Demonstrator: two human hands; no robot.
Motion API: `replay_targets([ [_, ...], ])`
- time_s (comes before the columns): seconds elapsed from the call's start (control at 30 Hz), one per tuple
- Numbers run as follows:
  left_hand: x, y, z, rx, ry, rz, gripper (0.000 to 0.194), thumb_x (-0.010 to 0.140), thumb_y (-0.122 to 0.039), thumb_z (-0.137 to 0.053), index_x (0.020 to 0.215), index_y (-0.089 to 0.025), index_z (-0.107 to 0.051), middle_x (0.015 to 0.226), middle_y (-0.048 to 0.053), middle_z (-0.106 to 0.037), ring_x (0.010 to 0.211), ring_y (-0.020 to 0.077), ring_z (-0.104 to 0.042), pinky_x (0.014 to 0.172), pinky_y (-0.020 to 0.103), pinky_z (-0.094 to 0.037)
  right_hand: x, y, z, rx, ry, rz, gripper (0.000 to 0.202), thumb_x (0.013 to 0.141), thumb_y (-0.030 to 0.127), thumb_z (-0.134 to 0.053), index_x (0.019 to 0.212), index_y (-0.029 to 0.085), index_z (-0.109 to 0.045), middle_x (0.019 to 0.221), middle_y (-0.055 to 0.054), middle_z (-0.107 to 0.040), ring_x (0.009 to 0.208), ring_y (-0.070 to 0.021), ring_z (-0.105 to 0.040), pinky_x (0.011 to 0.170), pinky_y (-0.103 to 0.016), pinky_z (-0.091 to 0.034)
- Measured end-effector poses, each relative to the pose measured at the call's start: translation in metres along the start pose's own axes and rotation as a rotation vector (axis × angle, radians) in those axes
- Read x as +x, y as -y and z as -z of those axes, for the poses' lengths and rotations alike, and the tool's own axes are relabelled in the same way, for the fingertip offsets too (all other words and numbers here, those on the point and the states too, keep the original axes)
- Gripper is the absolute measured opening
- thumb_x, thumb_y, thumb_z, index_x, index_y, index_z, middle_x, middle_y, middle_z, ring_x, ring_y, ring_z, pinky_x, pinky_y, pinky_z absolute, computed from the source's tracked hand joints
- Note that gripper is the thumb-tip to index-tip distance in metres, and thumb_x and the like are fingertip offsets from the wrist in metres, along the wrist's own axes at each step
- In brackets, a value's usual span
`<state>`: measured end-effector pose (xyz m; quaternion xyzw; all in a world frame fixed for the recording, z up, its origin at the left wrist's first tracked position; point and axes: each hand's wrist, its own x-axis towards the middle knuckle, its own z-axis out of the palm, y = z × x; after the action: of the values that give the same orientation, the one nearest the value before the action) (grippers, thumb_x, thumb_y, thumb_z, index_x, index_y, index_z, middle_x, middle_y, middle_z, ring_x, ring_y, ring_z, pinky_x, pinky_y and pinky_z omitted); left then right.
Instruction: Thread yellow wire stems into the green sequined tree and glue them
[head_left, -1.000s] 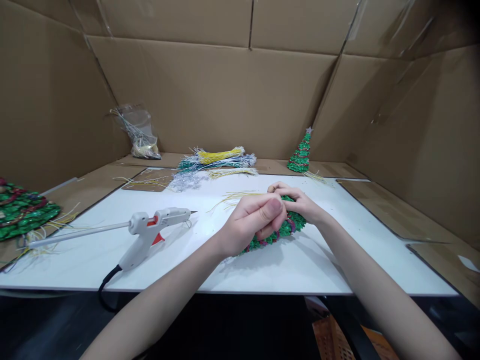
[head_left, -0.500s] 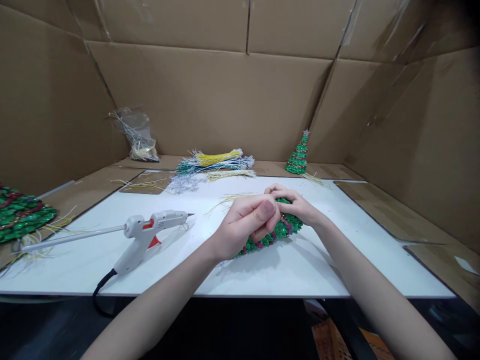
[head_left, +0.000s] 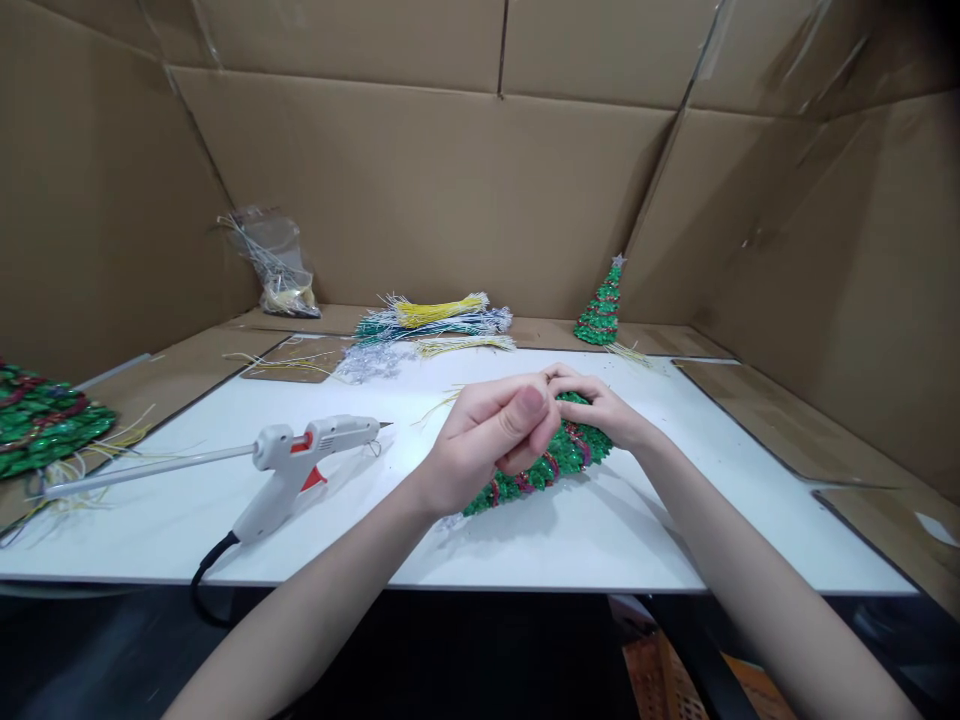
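Observation:
A small green Christmas tree with red and purple garland lies on its side on the white table, its tip toward the lower left. My left hand is closed in a pinch in front of the tree and hides part of it. Whatever its fingers pinch is hidden. My right hand bends over the tree's wide end, fingers curled round it and thumb side near my left fingertips. Thin yellow wires stick out just left of the hands.
A white hot glue gun lies at left, nozzle pointing right. Another tree lies at the left edge, and one stands at the back right. Wire bundles and a plastic bag lie along the back. Cardboard walls surround the table.
The camera view has shifted slightly. My left hand has moved a little left relative to the tree, and more of the tree's side shows. Both hands keep nearly the same grip.

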<state>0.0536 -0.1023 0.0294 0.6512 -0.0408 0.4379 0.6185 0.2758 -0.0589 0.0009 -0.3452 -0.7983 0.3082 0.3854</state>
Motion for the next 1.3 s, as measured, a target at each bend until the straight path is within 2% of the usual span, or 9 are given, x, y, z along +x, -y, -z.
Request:
replay_targets([
  [0.2, 0.001, -0.001, -0.001, 0.010, 0.009, 0.019, 0.037, 0.101, -0.033, -0.043, 0.070, -0.015, -0.051, 0.049, -0.008, -0.027, 0.043, 0.0047, -0.026, 0.042, 0.019, -0.022, 0.000, 0.002, -0.002, 0.002, -0.017, -0.015, 0.023, 0.085, 0.044, -0.065, 0.083, 0.024, -0.075, 0.105, -0.006, -0.057, 0.106, -0.0247, -0.054, 0.099, -0.041, -0.039],
  [0.47, 0.002, 0.000, 0.000, 0.033, -0.010, 0.031, 0.037, 0.100, -0.035, -0.044, 0.070, -0.015, -0.050, 0.049, -0.008, -0.027, 0.043, 0.0048, -0.026, 0.042, 0.018, -0.022, -0.001, 0.000, 0.000, 0.002, -0.044, -0.009, 0.023, 0.084, 0.044, -0.065, 0.082, 0.024, -0.075, 0.098, -0.005, -0.058, 0.102, -0.0245, -0.055, 0.098, -0.040, -0.039],
  [0.67, 0.000, -0.001, 0.001, 0.057, -0.013, 0.030, 0.037, 0.101, -0.036, -0.043, 0.070, -0.015, -0.049, 0.049, -0.008, -0.027, 0.044, 0.0047, -0.027, 0.044, 0.018, -0.024, -0.001, -0.002, 0.001, -0.001, -0.040, -0.006, 0.022, 0.084, 0.043, -0.065, 0.082, 0.023, -0.075, 0.103, -0.006, -0.059, 0.103, -0.0243, -0.055, 0.098, -0.040, -0.039],
  [1.03, -0.014, 0.002, -0.003, 0.082, -0.077, 0.009, 0.039, 0.101, -0.036, -0.041, 0.069, -0.015, -0.046, 0.049, -0.007, -0.030, 0.045, 0.0046, -0.027, 0.047, 0.019, -0.026, 0.000, -0.001, 0.001, -0.006, -0.009, -0.002, 0.021, 0.087, 0.041, -0.063, 0.082, 0.023, -0.073, 0.100, -0.006, -0.057, 0.101, -0.0231, -0.054, 0.098, -0.040, -0.038],
  [1.3, -0.023, 0.002, -0.008, 0.060, -0.120, 0.057, 0.038, 0.102, -0.036, -0.040, 0.069, -0.015, -0.045, 0.048, -0.008, -0.028, 0.044, 0.0047, -0.024, 0.046, 0.019, -0.022, 0.000, -0.002, 0.001, -0.001, 0.002, 0.001, 0.019, 0.087, 0.037, -0.062, 0.084, 0.023, -0.074, 0.099, -0.006, -0.056, 0.102, -0.0223, -0.053, 0.098, -0.039, -0.038],
])
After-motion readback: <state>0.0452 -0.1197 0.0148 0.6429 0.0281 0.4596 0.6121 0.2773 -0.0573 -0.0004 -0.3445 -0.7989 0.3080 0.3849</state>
